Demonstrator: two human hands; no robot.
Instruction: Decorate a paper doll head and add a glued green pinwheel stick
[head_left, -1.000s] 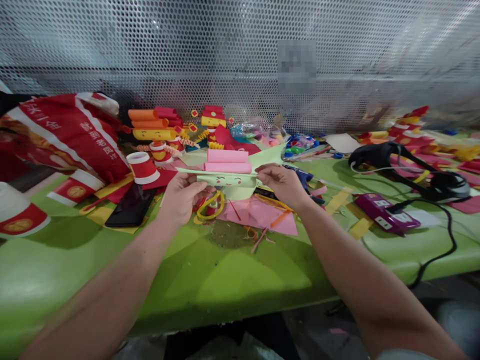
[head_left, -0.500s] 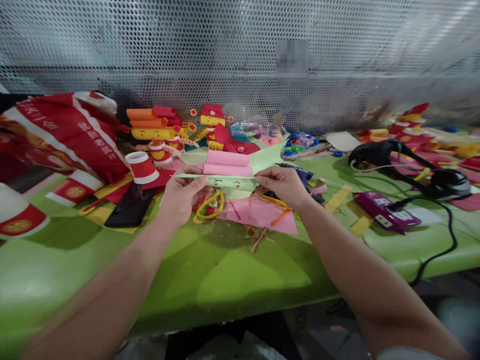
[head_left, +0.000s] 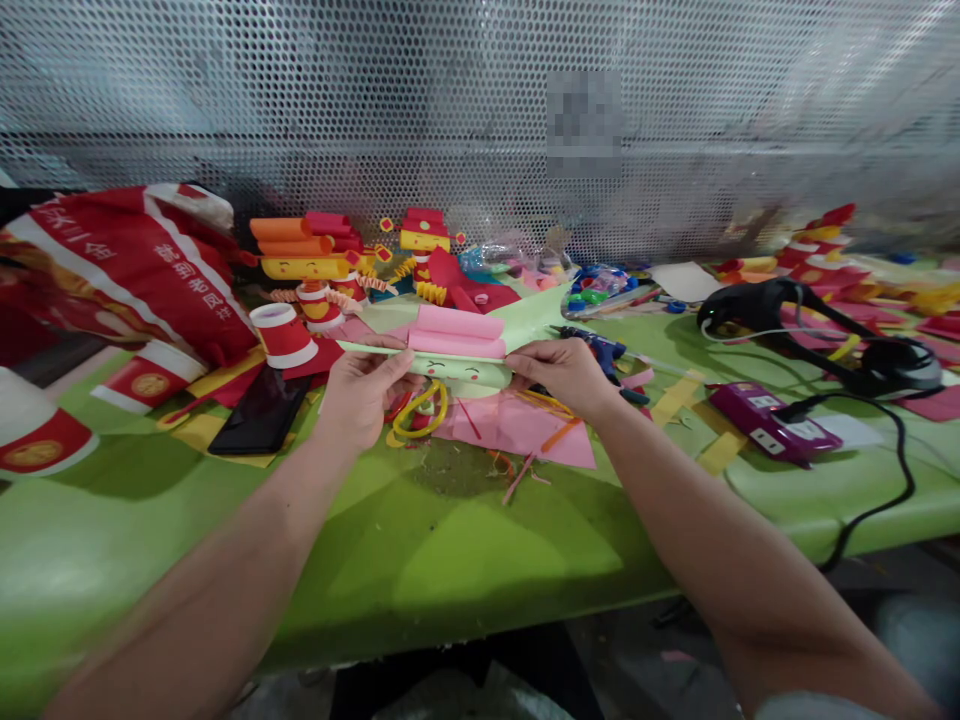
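A pale green paper roll with a drawn smiling face is held up above the table. Pink paper rolls rest on top of it. My left hand pinches the green paper at its left end, thumb in front. At the right end, the fingers of my right hand are closed on the same paper. Below the roll are yellow loops and a pink sheet with thin paper scraps on it.
Red and white paper cups, a black phone and a red bag are on the left. Finished paper figures stand behind. To the right are a blue glue gun, a purple power strip and a black headset.
The green roll has tilted slightly, its left end a little higher and its right end a little lower. Both hands keep their hold, my right hand shifting very slightly.
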